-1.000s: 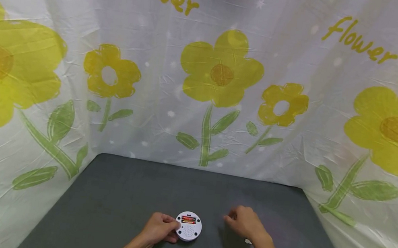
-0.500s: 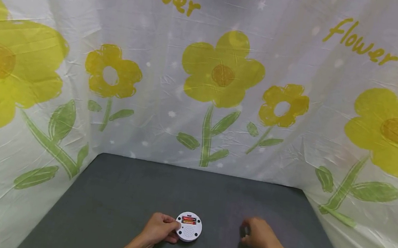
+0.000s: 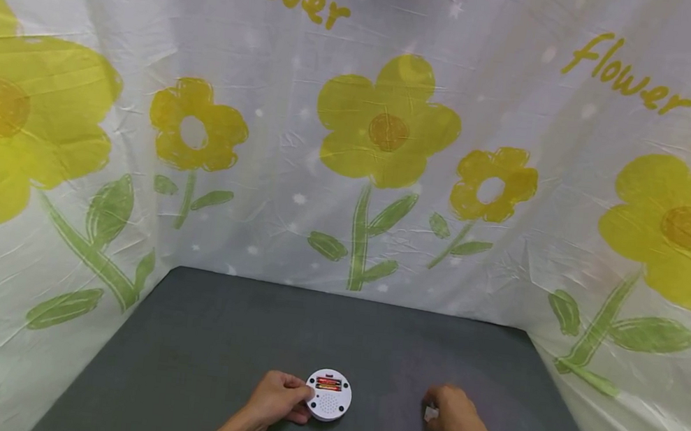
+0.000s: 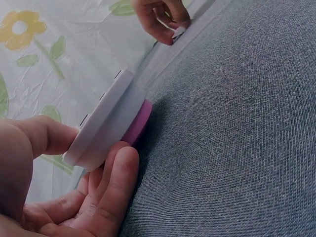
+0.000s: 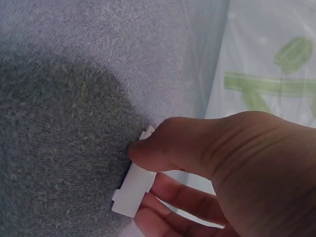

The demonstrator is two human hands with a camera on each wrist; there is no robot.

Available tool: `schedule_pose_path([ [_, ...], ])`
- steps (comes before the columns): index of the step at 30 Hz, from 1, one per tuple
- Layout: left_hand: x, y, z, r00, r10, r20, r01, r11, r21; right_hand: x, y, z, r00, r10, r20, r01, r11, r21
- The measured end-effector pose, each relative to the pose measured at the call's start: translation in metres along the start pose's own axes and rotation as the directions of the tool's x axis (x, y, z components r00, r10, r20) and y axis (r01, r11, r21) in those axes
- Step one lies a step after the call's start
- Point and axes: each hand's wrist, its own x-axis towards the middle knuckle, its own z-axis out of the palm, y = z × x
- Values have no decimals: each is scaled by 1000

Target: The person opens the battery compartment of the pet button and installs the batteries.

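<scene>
A round white device (image 3: 331,402) lies with its open battery compartment facing up, two red batteries (image 3: 328,384) inside and speaker holes below them. My left hand (image 3: 279,397) grips its left edge, thumb on top and fingers underneath. In the left wrist view the device (image 4: 106,121) is tilted, and a pink part (image 4: 138,123) shows on its underside. To the right, my right hand (image 3: 457,418) pinches a small white battery cover (image 5: 136,187) between thumb and fingers, low over the table. Small tabs stick out along the cover's edges.
A dark grey cloth-covered table (image 3: 245,324) lies under both hands. White curtains (image 3: 269,221) printed with yellow flowers enclose its back and both sides.
My right hand has moved right and toward me, to where the white cover lay, and now holds that cover. My left hand and the device have stayed in place.
</scene>
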Motion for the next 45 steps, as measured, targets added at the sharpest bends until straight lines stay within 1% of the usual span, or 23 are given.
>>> schedule_pose_path([
  [2,0,0,1,1000,-5,3,5,1000,-1,1,5,5,999,7,-33,-8,1000,-18],
  [5,1,-1,1,1000,-18,3,18,1000,6,-1,9,6,999,8,-52,-9,1000,-24],
  [7,1,0,1,1000,-22,1,22,1000,8,-2,8,3,999,13,-31,-14,1000,-25],
  [8,2,0,1,1000,-21,0,21,1000,9,-5,5,-1,1000,5,-28,-5,1000,-18],
  [9,2,0,1,1000,-20,-1,20,1000,10,-8,0,-6,1000,-9,-28,8,1000,-9],
  [11,2,0,0,1000,-15,-3,15,1000,10,-14,-13,-20,1000,-10,-18,11,1000,11],
  [12,2,0,0,1000,-13,-3,13,1000,10,-17,-20,-28,999,-31,-25,31,999,19],
  [14,2,1,0,1000,-11,-2,11,1000,11,-27,-41,-47,998,-50,-49,53,997,60],
  [16,2,1,0,1000,-13,-2,13,1000,16,-31,-60,-66,998,-46,-33,49,994,100],
  [18,2,2,0,1000,-15,-1,15,1000,21,-35,-77,-81,996,-81,-40,86,988,129],
  [19,2,2,0,1000,-16,0,16,1000,23,-36,-85,-87,996,-89,-30,92,985,146],
  [21,2,2,0,1000,-16,2,16,1000,26,-35,-96,-95,991,-130,-26,133,979,152],
  [24,1,2,0,1000,-15,3,15,1000,25,-31,-105,-100,977,-209,-51,214,965,149],
  [27,1,3,0,1000,-13,1,13,1000,22,-25,-114,-105,960,-274,-62,281,943,178],
  [30,1,3,0,1000,-10,0,10,1000,17,-18,-124,-109,936,-346,-71,353,917,184],
  [32,1,2,0,1000,-10,1,10,1000,14,-14,-131,-111,916,-391,-90,401,902,161],
  [34,1,2,0,1000,-14,3,14,1000,11,-10,-137,-112,901,-419,-116,432,892,131],
  [36,1,2,0,1000,-17,4,17,1000,11,-8,-143,-112,892,-432,-130,447,887,119],
  [39,1,2,0,1000,-17,9,17,1000,9,-4,-151,-112,886,-441,-140,457,882,116],
  [45,2,2,-1,1000,-18,14,18,1000,10,2,-166,-114,873,-468,-138,483,870,103],
])
